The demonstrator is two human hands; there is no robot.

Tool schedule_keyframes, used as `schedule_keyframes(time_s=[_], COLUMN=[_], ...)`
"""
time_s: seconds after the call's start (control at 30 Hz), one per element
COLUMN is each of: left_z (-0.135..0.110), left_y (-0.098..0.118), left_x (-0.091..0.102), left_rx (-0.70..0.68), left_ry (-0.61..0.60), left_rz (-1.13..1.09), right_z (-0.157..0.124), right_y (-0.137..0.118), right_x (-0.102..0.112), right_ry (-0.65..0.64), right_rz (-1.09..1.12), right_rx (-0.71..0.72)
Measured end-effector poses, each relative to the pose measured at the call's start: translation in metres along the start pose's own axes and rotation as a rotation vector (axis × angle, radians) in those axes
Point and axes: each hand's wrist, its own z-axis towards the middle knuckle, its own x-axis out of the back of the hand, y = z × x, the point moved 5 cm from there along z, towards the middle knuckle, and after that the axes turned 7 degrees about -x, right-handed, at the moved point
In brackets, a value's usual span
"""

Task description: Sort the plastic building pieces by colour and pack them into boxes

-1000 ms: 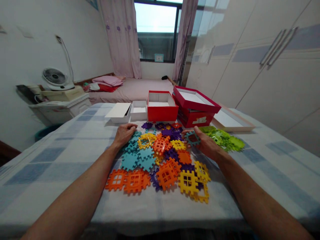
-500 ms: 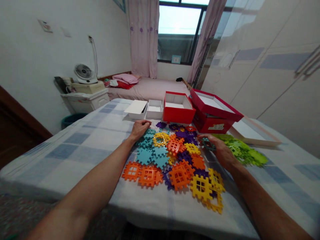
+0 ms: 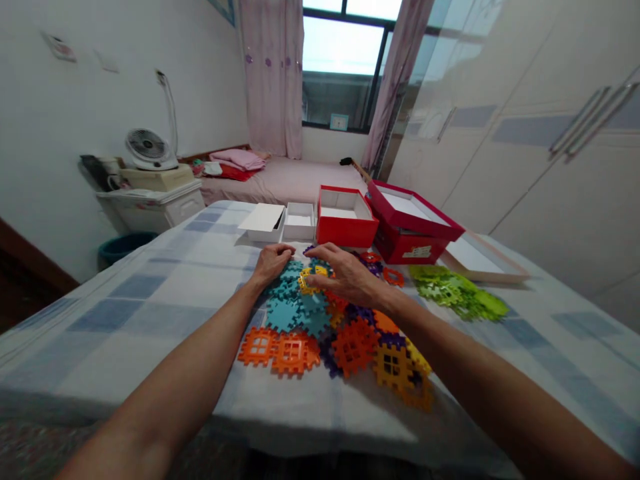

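My left hand (image 3: 273, 261) rests on the tablecloth at the far left edge of the teal interlocking plastic tiles (image 3: 284, 313). Its fingers are curled together, and whatever may be in them is hidden. My right hand (image 3: 345, 273) is over the pile, thumb and fingers apart around a yellow window tile (image 3: 309, 280) and a bit of teal; I see no grip on either. Orange window tiles (image 3: 295, 353) lie at the near side, yellow tiles (image 3: 393, 365) at the near right. Purple tiles (image 3: 330, 353) show between them, partly covered by my right arm.
Green tiles (image 3: 457, 292) form a heap on the right. Behind the pile stand a small white box (image 3: 300, 223), a lidded white box (image 3: 263, 223), an open red box (image 3: 347, 230) and a dark red box (image 3: 410, 243) with its tilted lid. A shallow tray (image 3: 485, 260) lies beside them.
My right hand has moved left from beside the green heap, where it held a teal tile, to the teal and yellow tiles, and its fingers have opened. My left hand stays put.
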Motion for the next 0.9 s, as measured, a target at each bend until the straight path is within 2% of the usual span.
schedule_keyframes(time_s=[0.07, 0.13, 0.2, 0.27, 0.37, 0.47, 0.53, 0.63, 0.8, 0.9], left_z=[0.000, 0.000, -0.001, -0.001, -0.002, -0.002, -0.003, -0.004, -0.003, -0.003], left_y=[-0.001, -0.001, 0.000, 0.001, 0.003, 0.004, 0.006, 0.008, 0.008, 0.009], left_x=[0.000, -0.001, -0.001, -0.001, 0.000, 0.001, 0.002, 0.003, 0.002, 0.002], left_rx=[0.004, 0.020, 0.036, 0.044, 0.047, 0.039, 0.034, 0.032, 0.015, 0.008], left_ry=[-0.011, -0.019, -0.026, -0.032, -0.032, -0.028, -0.026, -0.033, -0.052, -0.050], left_rz=[0.007, 0.019, 0.045, 0.078, 0.118, 0.122, 0.122, 0.145, 0.151, 0.153], right_z=[-0.003, -0.024, -0.062, -0.109, -0.178, -0.217, -0.225, -0.223, -0.225, -0.231], right_y=[0.001, 0.008, 0.018, 0.034, 0.059, 0.069, 0.070, 0.068, 0.069, 0.058], right_x=[0.008, 0.026, 0.045, 0.056, 0.050, 0.026, 0.014, 0.007, 0.011, 0.019], right_ry=[0.007, 0.024, 0.029, 0.053, 0.085, 0.125, 0.205, 0.319, 0.439, 0.553], right_rz=[-0.056, -0.067, -0.041, -0.022, 0.017, 0.069, 0.071, 0.027, -0.071, -0.126], right_rx=[-0.024, -0.074, -0.159, -0.305, -0.560, -0.663, -0.671, -0.670, -0.743, -0.782])
